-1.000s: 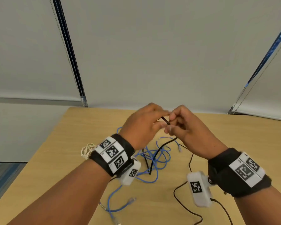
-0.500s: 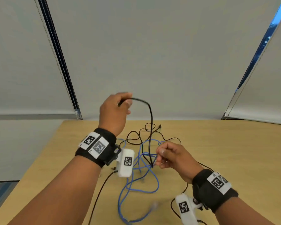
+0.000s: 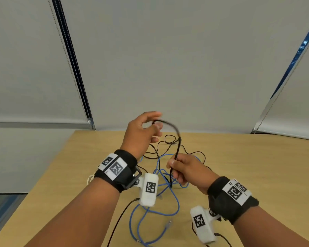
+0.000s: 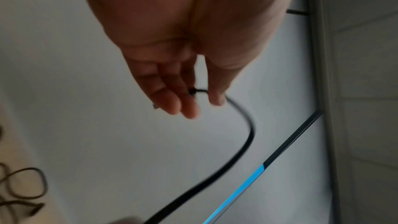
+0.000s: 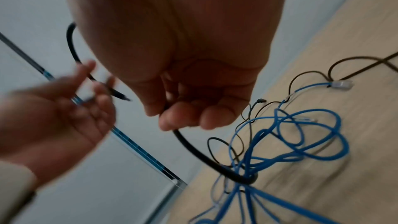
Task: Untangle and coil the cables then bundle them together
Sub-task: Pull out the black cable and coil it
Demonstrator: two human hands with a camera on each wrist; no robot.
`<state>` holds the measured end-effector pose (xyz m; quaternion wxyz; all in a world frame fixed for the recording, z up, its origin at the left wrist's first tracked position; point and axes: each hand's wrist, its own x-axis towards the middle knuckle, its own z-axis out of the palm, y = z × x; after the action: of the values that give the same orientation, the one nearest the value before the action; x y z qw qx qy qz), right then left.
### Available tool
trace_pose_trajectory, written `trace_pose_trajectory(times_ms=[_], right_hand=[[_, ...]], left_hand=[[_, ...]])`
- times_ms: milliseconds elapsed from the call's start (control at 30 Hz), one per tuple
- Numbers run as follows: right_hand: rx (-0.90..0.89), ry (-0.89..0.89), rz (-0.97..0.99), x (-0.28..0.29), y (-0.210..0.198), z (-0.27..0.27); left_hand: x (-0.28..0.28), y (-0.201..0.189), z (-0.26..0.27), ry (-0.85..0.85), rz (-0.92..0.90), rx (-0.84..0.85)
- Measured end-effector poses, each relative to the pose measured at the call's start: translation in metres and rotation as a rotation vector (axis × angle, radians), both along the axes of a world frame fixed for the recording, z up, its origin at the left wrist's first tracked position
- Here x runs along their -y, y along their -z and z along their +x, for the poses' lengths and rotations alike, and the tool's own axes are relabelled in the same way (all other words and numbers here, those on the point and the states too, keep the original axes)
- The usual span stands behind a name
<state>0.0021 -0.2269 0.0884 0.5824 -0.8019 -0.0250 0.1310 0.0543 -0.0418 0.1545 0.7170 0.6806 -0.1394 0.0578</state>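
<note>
1. Since the forearms fill the bottom of the head view, the closest stuff is the two black wrist straps with white camera pods hanging under them.
2. Just above centre-right, the right hand (image 3: 187, 171) is curled around a thick black cable (image 3: 175, 157), fingers wrapped on it; the right wrist view shows the cable leaving under the fingertips and looping down into the pile.
3. Under and between the hands, a blue cable (image 3: 168, 211) sprawls in loose loops on the wooden table (image 3: 257, 166), tangled with a thinner black wire (image 3: 194, 153). One clear plug sits low centre.
4. Higher, middle of frame, the left hand (image 3: 141, 132) is raised, fingers mostly straight and spread. The black cable's end lies between fingers (image 4: 172, 98) and thumb, but it's blurry, so a real pinch vs. just touching? Can't tell.
5. Farthest back: grey window blinds (image 3: 168, 59) across the top.
</note>
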Motion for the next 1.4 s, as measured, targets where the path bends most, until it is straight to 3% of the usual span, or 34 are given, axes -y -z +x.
trace_pose_trajectory(times_ms=[67, 167, 300, 467, 600, 700, 800, 900, 1000, 1100, 1167, 1267, 1400], right_hand=[[-0.003, 0.025, 0.207, 0.001, -0.011, 0.002], [-0.004, 0.034, 0.494, 0.004, -0.032, 0.009], [0.036, 0.094, 0.54, 0.01, -0.047, 0.016], [0.131, 0.332, 0.639, 0.035, -0.057, 0.024], [0.111, 0.466, 0.435, 0.055, -0.047, 0.025], [-0.018, 0.468, 0.265, 0.069, -0.029, 0.018], [-0.029, 0.418, 0.123, 0.072, -0.02, 0.01], [0.124, 0.342, 0.041, 0.058, -0.036, 0.003], [0.449, 0.251, -0.061, 0.039, -0.063, -0.005], [0.732, 0.089, -0.483, 0.028, -0.082, -0.008], [0.732, -0.022, -0.752, 0.025, -0.09, -0.007], [0.665, -0.006, -0.691, 0.032, -0.103, -0.004], [0.754, 0.176, -0.575, 0.039, -0.123, 0.003]], left_hand=[[0.009, 0.015, -0.007, -0.026, -0.051, -0.102], [0.029, 0.048, -0.028, 0.117, -0.015, -0.119], [0.036, 0.081, -0.039, 0.196, -0.113, -0.187], [0.018, 0.108, -0.036, 0.181, 0.41, -0.095], [0.009, 0.103, -0.026, 0.144, 0.497, -0.067], [0.014, 0.091, -0.023, 0.118, 0.314, -0.07], [0.019, 0.078, -0.02, 0.053, 0.184, -0.019], [0.023, 0.066, -0.017, 0.012, 0.139, 0.039], [0.027, 0.058, -0.017, 0.021, 0.204, 0.094], [0.032, 0.047, -0.022, 0.09, 0.237, 0.174], [0.033, 0.042, -0.025, 0.095, 0.211, 0.225], [0.031, 0.045, -0.025, 0.115, 0.212, 0.194], [0.025, 0.064, -0.024, 0.183, 0.255, -0.04]])
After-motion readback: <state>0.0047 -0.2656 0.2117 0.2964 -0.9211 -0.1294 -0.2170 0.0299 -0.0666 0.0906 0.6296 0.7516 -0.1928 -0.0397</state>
